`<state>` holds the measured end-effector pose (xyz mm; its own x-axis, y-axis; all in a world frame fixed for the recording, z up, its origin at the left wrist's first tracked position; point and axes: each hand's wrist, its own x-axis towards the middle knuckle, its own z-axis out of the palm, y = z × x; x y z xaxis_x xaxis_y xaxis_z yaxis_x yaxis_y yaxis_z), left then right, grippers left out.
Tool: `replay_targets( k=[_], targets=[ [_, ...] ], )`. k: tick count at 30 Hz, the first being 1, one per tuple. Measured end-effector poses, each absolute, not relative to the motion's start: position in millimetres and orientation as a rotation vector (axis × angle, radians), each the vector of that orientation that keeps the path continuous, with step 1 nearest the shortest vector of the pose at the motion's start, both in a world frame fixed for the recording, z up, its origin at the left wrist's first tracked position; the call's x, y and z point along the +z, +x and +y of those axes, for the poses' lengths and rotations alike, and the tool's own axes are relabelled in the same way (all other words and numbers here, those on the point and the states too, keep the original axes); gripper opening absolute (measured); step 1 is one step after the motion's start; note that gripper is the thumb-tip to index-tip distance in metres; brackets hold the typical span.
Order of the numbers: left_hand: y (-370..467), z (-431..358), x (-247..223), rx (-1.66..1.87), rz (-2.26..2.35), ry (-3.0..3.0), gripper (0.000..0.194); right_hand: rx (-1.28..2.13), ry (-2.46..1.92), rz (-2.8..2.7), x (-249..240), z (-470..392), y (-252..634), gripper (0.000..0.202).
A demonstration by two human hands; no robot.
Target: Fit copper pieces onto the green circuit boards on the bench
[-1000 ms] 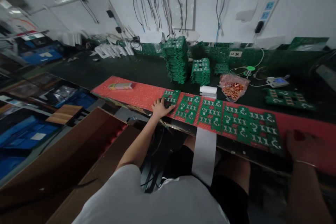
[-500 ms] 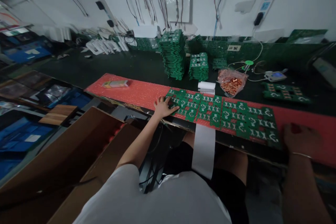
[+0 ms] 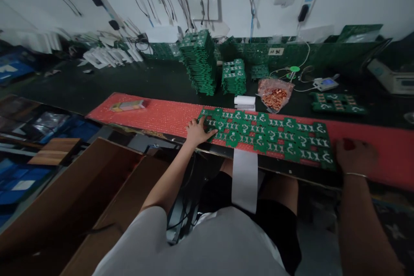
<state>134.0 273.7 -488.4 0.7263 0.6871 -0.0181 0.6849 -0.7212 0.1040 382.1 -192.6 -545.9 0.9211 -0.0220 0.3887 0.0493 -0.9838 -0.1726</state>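
A row of green circuit boards (image 3: 271, 131) lies flat on a red bubble-wrap sheet (image 3: 161, 114) along the bench's front edge, the panels close against one another. My left hand (image 3: 198, 133) is open at the row's left end, fingers spread and touching the end board. At the right end, my right hand (image 3: 357, 156) is curled and rests against or very near the last board. A dark red patch shows at its fingers; I cannot tell whether it is a held thing or the sheet. A strip of white paper (image 3: 245, 177) hangs off the edge below the boards.
Behind the row stand a tall stack of boards (image 3: 199, 62), a shorter stack (image 3: 233, 76), a bag of copper-coloured parts (image 3: 275, 95) and a white roll (image 3: 245, 102). More boards (image 3: 338, 102) lie at right. A cardboard box (image 3: 80, 194) stands at lower left.
Gaps between the board panels have closed, and the right part of the row now sits against the left. My right hand has come inward with it. The camera view has shifted slightly.
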Motion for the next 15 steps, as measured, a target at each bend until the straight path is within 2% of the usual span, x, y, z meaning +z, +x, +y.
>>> replay_targets(
  k=[5, 12, 15],
  targets=[
    [138, 271, -486, 0.026, 1.112, 2.831, 0.093, -0.308, -3.075, -0.062, -529, -200, 388, 0.051],
    [139, 280, -476, -0.052, 1.118, 2.855, 0.096, -0.181, -3.099, 0.040, -524, -241, 408, 0.052],
    [162, 263, -459, 0.178, 1.058, 2.965, 0.086, -0.210, -3.060, -0.068, -531, -252, 421, 0.054]
  ],
)
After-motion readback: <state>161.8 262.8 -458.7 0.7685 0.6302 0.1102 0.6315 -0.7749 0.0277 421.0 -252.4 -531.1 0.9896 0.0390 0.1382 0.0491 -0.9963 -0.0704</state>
